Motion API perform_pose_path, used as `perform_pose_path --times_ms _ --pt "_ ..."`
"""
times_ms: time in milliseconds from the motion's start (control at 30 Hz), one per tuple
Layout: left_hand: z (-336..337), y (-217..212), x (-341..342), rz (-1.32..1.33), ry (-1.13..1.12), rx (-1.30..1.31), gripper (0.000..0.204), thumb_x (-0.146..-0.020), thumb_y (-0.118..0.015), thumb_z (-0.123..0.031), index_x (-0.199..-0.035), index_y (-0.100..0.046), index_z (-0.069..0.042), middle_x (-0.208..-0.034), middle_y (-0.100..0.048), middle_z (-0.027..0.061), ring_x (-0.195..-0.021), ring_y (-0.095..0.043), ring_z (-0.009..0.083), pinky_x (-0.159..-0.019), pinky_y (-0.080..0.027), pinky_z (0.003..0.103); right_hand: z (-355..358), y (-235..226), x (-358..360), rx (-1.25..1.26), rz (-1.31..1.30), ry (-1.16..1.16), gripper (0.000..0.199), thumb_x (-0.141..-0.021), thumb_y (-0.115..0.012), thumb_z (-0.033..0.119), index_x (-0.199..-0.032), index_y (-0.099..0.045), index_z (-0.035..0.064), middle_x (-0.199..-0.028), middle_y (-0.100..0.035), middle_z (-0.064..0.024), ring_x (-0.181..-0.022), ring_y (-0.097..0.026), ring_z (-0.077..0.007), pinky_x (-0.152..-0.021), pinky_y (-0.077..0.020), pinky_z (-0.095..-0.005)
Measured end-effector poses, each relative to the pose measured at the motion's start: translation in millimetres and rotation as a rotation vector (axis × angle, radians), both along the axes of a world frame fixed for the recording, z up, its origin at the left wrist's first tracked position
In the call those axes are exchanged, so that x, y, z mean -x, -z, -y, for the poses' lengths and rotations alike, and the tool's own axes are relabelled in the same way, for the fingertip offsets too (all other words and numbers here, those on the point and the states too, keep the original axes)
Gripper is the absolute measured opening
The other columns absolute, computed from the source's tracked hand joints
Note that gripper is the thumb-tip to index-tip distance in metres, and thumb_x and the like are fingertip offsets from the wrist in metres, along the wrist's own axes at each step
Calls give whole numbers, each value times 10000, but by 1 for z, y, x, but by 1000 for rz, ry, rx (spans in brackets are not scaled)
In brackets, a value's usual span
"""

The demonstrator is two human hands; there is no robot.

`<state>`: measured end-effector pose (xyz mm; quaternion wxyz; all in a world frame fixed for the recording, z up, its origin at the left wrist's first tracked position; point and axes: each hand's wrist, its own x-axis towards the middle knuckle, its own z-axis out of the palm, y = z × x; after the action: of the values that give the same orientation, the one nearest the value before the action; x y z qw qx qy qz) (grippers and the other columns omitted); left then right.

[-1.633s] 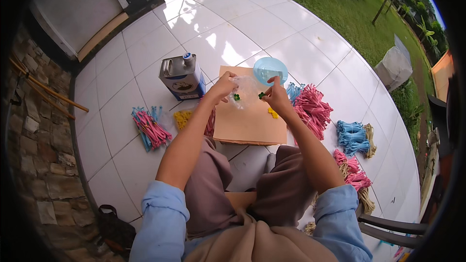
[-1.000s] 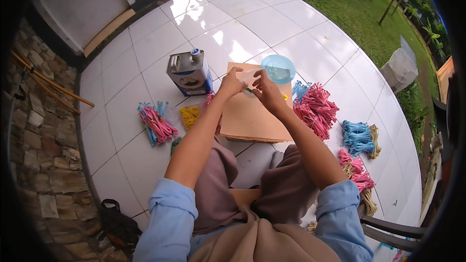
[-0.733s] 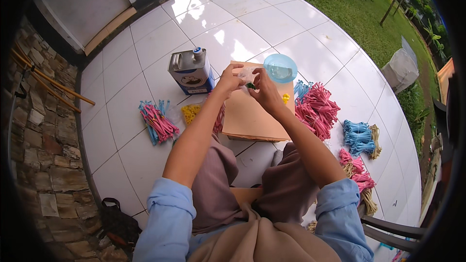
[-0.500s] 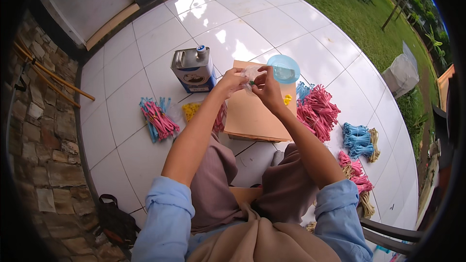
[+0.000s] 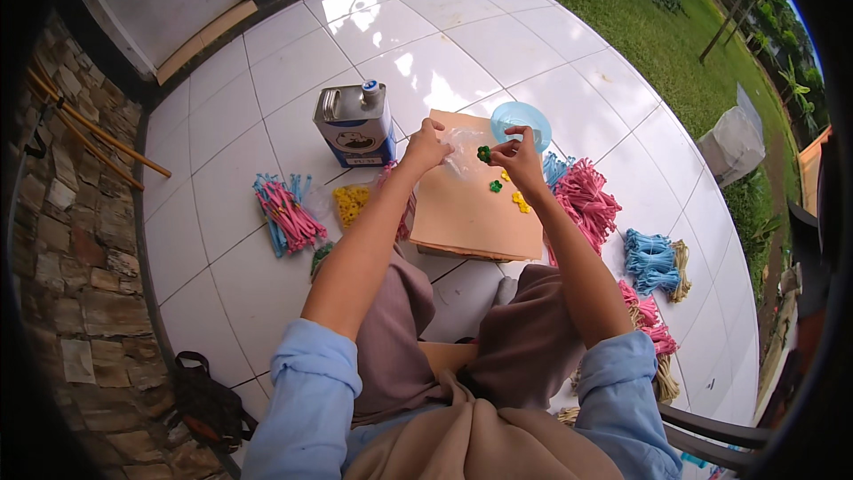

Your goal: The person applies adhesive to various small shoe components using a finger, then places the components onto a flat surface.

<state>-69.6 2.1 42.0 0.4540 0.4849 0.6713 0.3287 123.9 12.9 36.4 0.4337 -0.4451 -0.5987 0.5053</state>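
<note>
A crumpled clear plastic bag hangs from the closed fingers of my left hand. My right hand, just beside it, pinches a dark green flower-shaped piece. Both hands are over a tan board in front of my knees. Small green flower pieces and yellow flower pieces lie on the board below my right hand. A light blue translucent bowl sits at the board's far right corner, partly behind my right fingers.
Left of the board stand a blue-and-silver metal can, a bag of yellow pieces and a pink-and-blue cord bundle. On the right lie pink cords and blue cord bundles. A black bag rests near the stone wall.
My right hand has drawn away from the plastic bag to the right, with a green flower piece between its fingers. Green pieces now show on the board near the yellow ones.
</note>
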Motion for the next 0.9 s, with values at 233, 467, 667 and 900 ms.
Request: perform_pose_path --times_ms 233,467,667,900 --pt "14 -24 -28 -601 -59 -415 487 -638 -705 -36 -1052 -454 -95 -990 -449 137 -1002 -463 320 -874 -422 385 1 -10 -9 20 51 23 443 -698 -597 -14 -1059 -341 -5 -796 -594 -145 -698 -621 -188 -611 -505 -253" --pt "17 -37 -35 -672 243 -757 225 -648 -688 -31 -848 -599 -81 -944 -506 81 -913 -514 230 -785 -455 329 3 -14 -10 48 -50 56 431 -719 -583 -11 -1075 -339 -3 -839 -574 -157 -725 -627 -193 -608 -530 -243" --pt "14 -35 -42 -373 338 -640 184 -694 -673 -106 -862 -642 -40 -749 -641 86 -661 -616 180 -641 -508 285 7 -24 -14 49 -79 -31 436 -738 -604 -14 -1083 -339 -3 -837 -573 -157 -759 -633 -209 -631 -537 -257" --pt "11 -38 -33 5 324 -418 139 -729 -653 -73 -865 -650 -45 -715 -659 73 -643 -639 130 -624 -508 231 10 -30 -27 107 -145 -125 411 -763 -591 -20 -1095 -350 8 -880 -558 -152 -793 -622 -201 -704 -517 -262"
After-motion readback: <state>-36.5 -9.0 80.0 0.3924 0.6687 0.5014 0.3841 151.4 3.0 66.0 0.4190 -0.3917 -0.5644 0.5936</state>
